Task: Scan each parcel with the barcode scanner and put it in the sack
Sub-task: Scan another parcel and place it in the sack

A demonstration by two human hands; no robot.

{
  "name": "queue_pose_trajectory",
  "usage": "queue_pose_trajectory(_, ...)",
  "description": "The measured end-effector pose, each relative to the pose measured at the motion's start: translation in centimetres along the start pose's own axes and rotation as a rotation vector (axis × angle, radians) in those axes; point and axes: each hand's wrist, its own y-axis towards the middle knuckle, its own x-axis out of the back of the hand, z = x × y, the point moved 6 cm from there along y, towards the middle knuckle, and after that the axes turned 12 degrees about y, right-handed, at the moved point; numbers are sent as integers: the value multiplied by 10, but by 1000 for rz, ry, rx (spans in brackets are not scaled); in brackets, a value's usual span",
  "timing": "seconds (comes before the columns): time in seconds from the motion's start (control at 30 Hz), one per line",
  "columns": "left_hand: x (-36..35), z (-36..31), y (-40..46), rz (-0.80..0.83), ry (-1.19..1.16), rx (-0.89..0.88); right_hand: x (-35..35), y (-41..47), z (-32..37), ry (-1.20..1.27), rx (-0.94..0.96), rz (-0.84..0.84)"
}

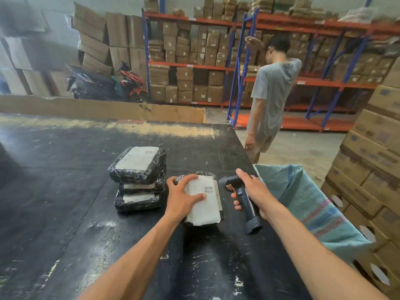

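A black-wrapped parcel (205, 202) with a white barcode label lies on the black table (65, 191). My left hand (181, 198) rests on its left side, fingers spread over the label. My right hand (251, 191) grips a black barcode scanner (244, 200) with an orange trigger, its head pointing left toward the parcel's label. A stack of three more black-wrapped parcels (138, 176) stands to the left of the held parcel. A teal woven sack (313, 204) hangs open at the table's right edge, just right of the scanner.
A person in a grey shirt (270, 98) stands beyond the table's far right corner. Stacked cardboard boxes (372, 152) rise to the right of the sack. Shelving with boxes (194, 61) fills the background. Flat cardboard (97, 109) lines the table's far edge.
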Motion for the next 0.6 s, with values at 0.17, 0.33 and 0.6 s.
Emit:
queue_pose_trajectory(0.17, 22, -16, 9, -121, -13, -94, -15, -9, 19, -41, 85, -19)
queue_pose_trajectory(0.33, 35, -29, 16, -176, -41, -135, -28, -18, 37, -59, 190, -32)
queue_pose_trajectory(0.6, 39, -40, 17, -219, 17, -160, -40, -22, 47, -104, 345, -67)
